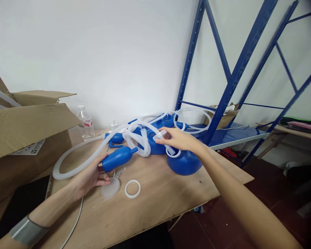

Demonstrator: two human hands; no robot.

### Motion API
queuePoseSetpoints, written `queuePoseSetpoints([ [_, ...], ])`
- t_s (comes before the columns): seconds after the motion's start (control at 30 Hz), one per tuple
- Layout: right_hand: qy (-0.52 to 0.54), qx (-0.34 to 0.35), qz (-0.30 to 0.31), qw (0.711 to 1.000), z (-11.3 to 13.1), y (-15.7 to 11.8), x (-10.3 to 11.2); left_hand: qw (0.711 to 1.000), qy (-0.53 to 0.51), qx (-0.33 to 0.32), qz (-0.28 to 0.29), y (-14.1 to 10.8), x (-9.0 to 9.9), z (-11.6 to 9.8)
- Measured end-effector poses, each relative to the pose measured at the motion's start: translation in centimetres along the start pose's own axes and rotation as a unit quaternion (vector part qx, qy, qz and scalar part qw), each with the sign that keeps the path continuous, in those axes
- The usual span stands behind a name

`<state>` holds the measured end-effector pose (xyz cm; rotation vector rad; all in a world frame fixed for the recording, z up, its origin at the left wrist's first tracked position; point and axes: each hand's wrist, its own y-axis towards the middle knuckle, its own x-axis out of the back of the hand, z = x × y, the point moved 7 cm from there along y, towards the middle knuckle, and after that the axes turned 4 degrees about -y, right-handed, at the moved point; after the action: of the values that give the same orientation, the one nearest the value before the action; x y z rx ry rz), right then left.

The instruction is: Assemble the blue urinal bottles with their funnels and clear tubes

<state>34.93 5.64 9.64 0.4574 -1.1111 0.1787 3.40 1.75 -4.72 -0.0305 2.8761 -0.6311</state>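
Note:
My left hand (94,176) is closed around the wide end of a blue bottle-shaped plastic piece (118,159), whose narrow nozzle points right. In my right hand (177,138) is a translucent cap (160,135), pinched between thumb and fingers. A white hose (93,160) loops from the left up to that cap, and a clear tube end shows below my fingers. Under my left fingers lies a translucent round lid (111,187) on the wooden table, with a white ring (132,189) to its right. A blue round container (184,162) stands below my right hand.
More blue containers (155,147) and coiled hoses (193,110) crowd the back of the table (158,204). An open cardboard box (28,135) and a water bottle (86,124) stand left. A blue metal rack (233,79) rises at the right. A thin cable (76,221) crosses the front.

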Motion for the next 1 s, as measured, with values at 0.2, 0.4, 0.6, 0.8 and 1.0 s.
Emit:
queuePoseSetpoints([
  [0.2,-0.141,0.026,0.062,0.988,4.0,3.4,-2.8,0.977,0.173,-0.124,-0.008,0.2,0.0,-0.5],
  [0.4,-0.267,0.003,0.043,0.963,6.4,4.5,-6.7,0.911,0.319,-0.261,-0.002,-0.4,-0.7,-1.5],
  [0.6,-0.184,-0.027,0.076,0.98,5.7,4.9,-6.2,0.849,0.385,-0.36,-0.033,-1.8,-1.4,-2.7],
  [0.8,-0.163,0.084,-0.012,0.983,5.2,0.2,-2.6,0.828,0.415,-0.373,-0.055,-1.7,-1.3,-2.2],
  [1.0,-0.447,0.115,-0.146,0.875,4.8,-8.2,-3.1,0.849,0.398,-0.346,-0.047,-1.6,-1.3,-2.1],
])
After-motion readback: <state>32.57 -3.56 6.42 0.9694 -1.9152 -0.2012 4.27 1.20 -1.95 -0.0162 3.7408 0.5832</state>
